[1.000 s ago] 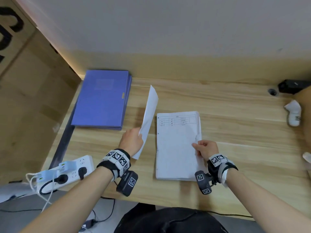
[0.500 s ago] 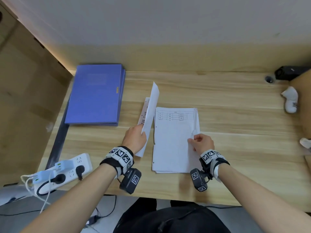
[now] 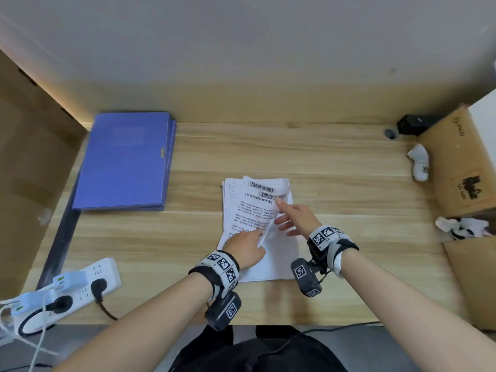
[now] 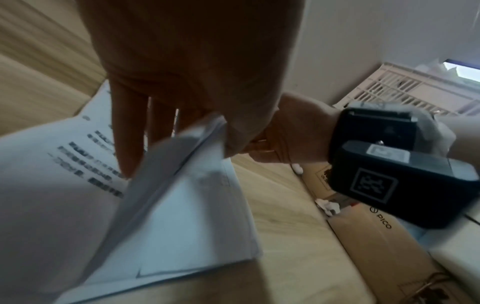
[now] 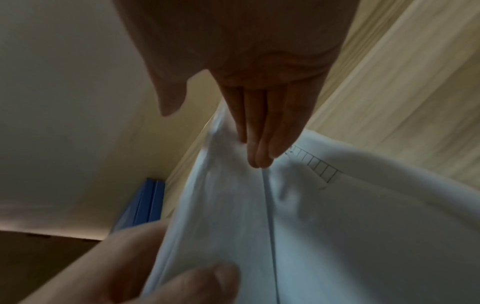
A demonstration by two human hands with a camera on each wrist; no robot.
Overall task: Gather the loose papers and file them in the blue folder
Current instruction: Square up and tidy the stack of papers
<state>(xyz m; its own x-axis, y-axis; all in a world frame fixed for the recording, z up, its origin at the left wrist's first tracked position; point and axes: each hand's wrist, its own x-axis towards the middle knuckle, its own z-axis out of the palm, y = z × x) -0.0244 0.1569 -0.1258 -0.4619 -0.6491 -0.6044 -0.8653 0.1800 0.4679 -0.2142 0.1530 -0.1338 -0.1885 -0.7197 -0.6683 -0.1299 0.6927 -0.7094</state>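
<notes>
The blue folder [image 3: 126,162] lies closed at the desk's far left; its edge [image 5: 145,201] shows in the right wrist view. A stack of white papers [image 3: 279,259] lies flat at the desk's middle. My left hand [image 3: 247,247] pinches printed sheets [image 3: 249,210] by their near right edge, fingers [image 4: 130,144] on top and thumb beneath, and holds them tilted over the stack. My right hand [image 3: 291,217] is open, its straight fingers [image 5: 262,144] touching the raised right side of those sheets [image 5: 233,205].
A white power strip [image 3: 80,283] with plugs and cables sits at the near left edge. Cardboard boxes [image 3: 461,162] line the right side, with white crumpled items [image 3: 418,162] and a black device [image 3: 410,124] beside them. A wall runs behind the desk.
My left hand has swung its upright sheets rightward and down over the flat stack. My right hand has let go of the stack's right edge and spread its fingers against the sheets.
</notes>
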